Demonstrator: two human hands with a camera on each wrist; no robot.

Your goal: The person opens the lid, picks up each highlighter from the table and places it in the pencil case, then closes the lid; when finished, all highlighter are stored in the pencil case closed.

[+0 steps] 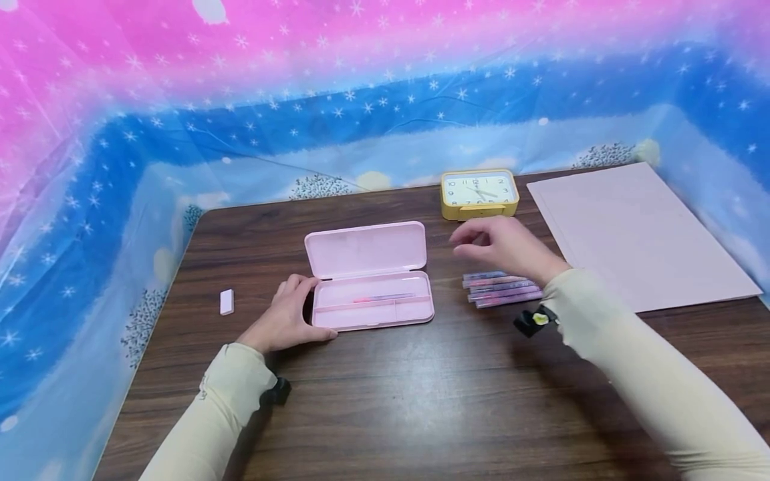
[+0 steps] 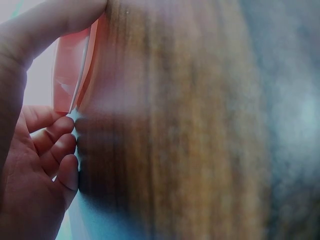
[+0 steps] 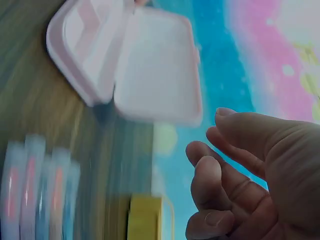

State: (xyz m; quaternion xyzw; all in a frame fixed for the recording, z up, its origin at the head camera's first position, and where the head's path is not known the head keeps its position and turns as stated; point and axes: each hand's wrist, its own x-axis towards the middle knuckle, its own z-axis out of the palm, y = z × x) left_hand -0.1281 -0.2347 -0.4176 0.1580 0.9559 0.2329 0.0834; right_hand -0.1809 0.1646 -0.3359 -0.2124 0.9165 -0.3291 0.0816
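An open pink pencil case point(image 1: 373, 319) lies on the table with its lid point(image 1: 367, 250) tilted back. One pen point(image 1: 385, 297) with a reddish tip is inside, in the long rear compartment. My left hand point(image 1: 285, 314) grips the case's left end, thumb along the front edge and fingers at the back corner. To the right of the case, my right hand point(image 1: 508, 247) hovers above the table with loosely bent fingers and nothing in them. Just below it, several clear-bodied pens point(image 1: 499, 290) lie side by side, partly covered by the right wrist in the head view.
Behind the right hand stands a yellow alarm clock point(image 1: 479, 194). A large pale pink board or folder point(image 1: 644, 240) covers the table's right rear. Left of the left hand lies a small white eraser point(image 1: 226, 302). A patterned cloth point(image 1: 361, 100) encloses the table's back and sides.
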